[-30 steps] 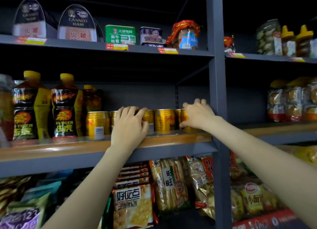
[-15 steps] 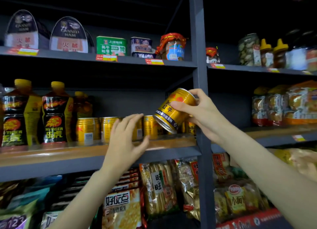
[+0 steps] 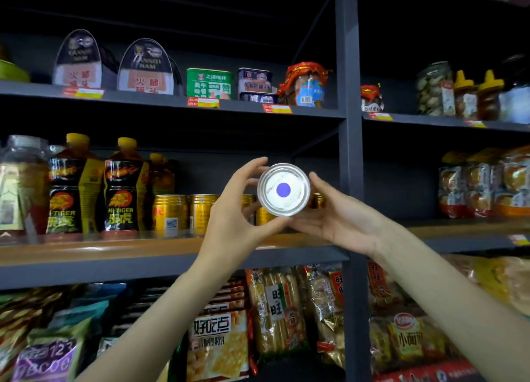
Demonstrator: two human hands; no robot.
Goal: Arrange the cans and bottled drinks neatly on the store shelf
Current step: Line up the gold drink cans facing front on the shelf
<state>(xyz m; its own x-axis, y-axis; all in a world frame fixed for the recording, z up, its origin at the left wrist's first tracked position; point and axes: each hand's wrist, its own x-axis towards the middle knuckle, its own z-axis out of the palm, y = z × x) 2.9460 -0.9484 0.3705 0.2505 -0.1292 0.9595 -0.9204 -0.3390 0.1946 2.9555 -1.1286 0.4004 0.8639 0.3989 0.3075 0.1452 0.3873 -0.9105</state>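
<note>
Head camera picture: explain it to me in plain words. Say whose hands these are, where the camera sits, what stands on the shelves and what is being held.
There is no machine here. A person wears one wide-angle camera on the head, so you look out at a store shelf and see that person's own two arms reaching forward.

Both hands hold one gold drink can, tipped so that its silver end with a round purple sticker faces the camera. The left hand curls round its left side, and the right hand cups it from the right and below.

Behind it, on the wood-edged middle shelf, stand more gold cans in a row, with Hi-Tiger bottles with yellow caps to their left. The shelf above carries canned ham tins and jars. The shelf below holds snack packets.
</note>
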